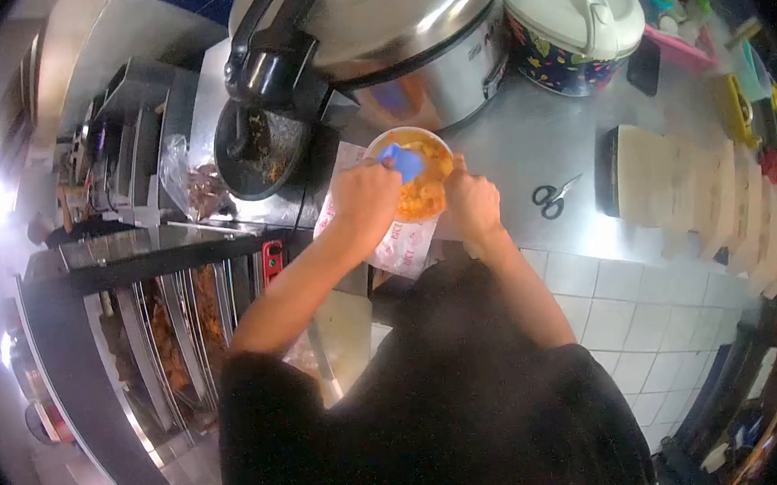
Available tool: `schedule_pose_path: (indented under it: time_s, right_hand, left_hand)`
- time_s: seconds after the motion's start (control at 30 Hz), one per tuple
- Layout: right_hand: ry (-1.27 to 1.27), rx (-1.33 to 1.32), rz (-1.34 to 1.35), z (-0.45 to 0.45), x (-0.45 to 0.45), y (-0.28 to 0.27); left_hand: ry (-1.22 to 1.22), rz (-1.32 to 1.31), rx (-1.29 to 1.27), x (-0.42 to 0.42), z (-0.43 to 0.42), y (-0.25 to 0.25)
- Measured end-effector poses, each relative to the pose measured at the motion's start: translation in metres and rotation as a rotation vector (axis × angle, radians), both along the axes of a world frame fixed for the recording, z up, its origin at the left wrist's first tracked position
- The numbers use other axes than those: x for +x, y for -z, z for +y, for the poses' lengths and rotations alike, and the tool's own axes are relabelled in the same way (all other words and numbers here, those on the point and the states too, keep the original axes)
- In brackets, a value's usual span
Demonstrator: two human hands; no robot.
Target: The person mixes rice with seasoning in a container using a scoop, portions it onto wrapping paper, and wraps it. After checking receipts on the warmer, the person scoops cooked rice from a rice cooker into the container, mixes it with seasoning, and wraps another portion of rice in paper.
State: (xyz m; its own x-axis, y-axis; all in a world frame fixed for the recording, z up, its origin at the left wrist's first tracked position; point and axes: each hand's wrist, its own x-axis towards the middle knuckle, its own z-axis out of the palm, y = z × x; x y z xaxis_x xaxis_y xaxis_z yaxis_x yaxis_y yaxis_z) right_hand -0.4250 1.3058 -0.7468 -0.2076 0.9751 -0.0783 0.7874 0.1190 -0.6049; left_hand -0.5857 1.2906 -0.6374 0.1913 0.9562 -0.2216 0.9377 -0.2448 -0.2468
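A round white bowl [425,205] of orange-yellow food in chunks sits on the steel counter in the head view. My left hand [369,203] is closed at the bowl's left side around a blue utensil [402,163], whose broad end reaches over the food; its exact kind is hard to make out. On the opposite side, my right hand [474,202] grips the bowl's rim, fingers bent over the edge. White paper with red print [403,248] lies partly under the bowl and my left forearm.
A large steel cooker [417,53] stands behind the bowl, beside a patterned food container [570,38]. Scissors [553,199] lie to the right, before pale upright boards [654,179]. A dark pot [259,161] is at left, above a food warmer [155,340].
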Motion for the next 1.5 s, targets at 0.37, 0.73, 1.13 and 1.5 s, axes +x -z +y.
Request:
schedule_pose_path:
  time_s: [0.37,0.73,1.13,1.5]
  right_hand:
    - [0.015,0.004,0.063,-0.007,-0.004,0.002]
    - [0.074,-0.037,0.105,-0.003,-0.004,0.006]
    - [-0.006,-0.043,0.142,-0.007,-0.002,0.002]
    - [0.074,-0.034,0.145,-0.008,-0.003,-0.009]
  left_hand:
    - [-0.183,-0.074,-0.047,-0.007,-0.010,0.029]
    - [-0.133,-0.191,-0.148,-0.018,0.000,-0.002]
    - [-0.083,-0.125,-0.182,0.001,0.003,0.014]
    - [-0.004,-0.041,-0.213,0.000,0.000,0.006]
